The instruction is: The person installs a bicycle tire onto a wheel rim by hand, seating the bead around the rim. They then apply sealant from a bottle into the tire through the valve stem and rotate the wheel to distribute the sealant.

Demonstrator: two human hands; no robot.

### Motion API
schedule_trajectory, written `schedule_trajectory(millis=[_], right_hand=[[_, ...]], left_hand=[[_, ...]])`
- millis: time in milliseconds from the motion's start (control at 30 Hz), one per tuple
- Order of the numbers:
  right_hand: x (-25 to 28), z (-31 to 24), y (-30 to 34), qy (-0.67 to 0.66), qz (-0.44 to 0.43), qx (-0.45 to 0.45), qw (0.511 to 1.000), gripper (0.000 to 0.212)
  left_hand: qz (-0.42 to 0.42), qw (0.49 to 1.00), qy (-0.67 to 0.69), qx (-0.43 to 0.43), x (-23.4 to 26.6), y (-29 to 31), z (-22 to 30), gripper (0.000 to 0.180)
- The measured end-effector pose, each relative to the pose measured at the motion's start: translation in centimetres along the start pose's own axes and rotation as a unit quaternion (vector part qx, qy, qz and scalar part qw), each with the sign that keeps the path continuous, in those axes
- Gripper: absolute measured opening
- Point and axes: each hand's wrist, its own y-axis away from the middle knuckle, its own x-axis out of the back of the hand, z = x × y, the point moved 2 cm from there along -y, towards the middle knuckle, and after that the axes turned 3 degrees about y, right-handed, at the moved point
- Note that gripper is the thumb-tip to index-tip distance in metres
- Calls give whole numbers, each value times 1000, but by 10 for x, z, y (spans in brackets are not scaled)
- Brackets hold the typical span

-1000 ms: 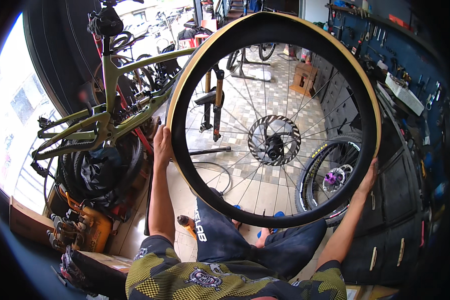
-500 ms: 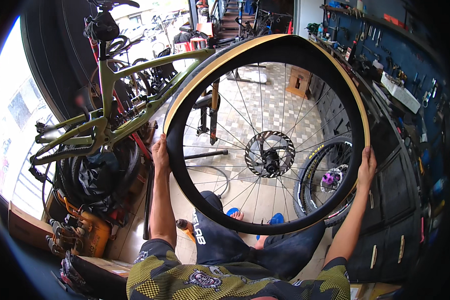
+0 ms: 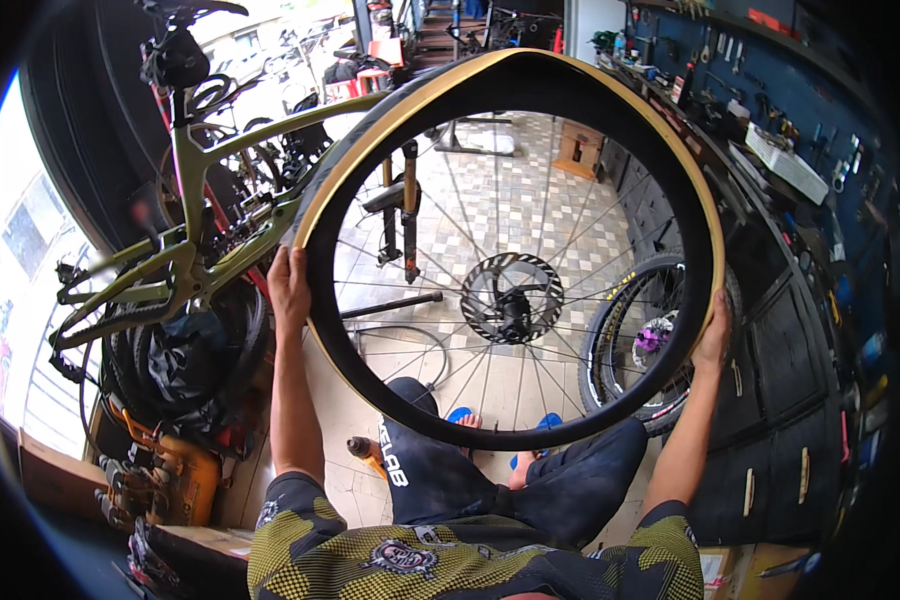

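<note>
I hold up a bicycle wheel (image 3: pixel 490 434) with a deep black rim, thin spokes and a disc rotor (image 3: pixel 476 312) around its hub. A black tyre with tan sidewalls (image 3: pixel 708 195) lies around the rim. At the top it bulges away from the rim in a peak, while lower down it sits close. My left hand (image 3: pixel 290 288) grips tyre and rim at the left side, fingers wrapped around the edge. On the opposite side my right hand (image 3: pixel 712 335) grips the wheel likewise. Parts of the fingers are hidden behind the wheel.
A green bike frame (image 3: pixel 192 195) stands at left, above an orange machine (image 3: pixel 192 468). Beyond the spokes is a suspension fork (image 3: pixel 410 215). Spare wheels (image 3: pixel 602 355) lean by dark cabinets (image 3: pixel 785 350) at right. Tools hang on a blue wall (image 3: pixel 770 70).
The wheel and both hands have moved left and slightly up in the view. My grip on each side looks much the same, and the tyre still peaks at the top.
</note>
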Motion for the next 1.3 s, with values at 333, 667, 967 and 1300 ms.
schedule_trajectory(millis=[333,667,967,1300], right_hand=[[-41,-40,-28,302,71,197,930,46],[-7,-40,-17,122,8,81,989,42],[-51,-89,-38,347,-4,238,907,45],[-38,-103,-27,70,-119,-18,990,38]], left_hand=[[44,980,150,122,16,16,-55,48],[-81,993,36,76,4,1,-15,46],[-71,995,-15,-61,-10,-23,27,41],[-102,979,167,50,-17,-24,17,41]])
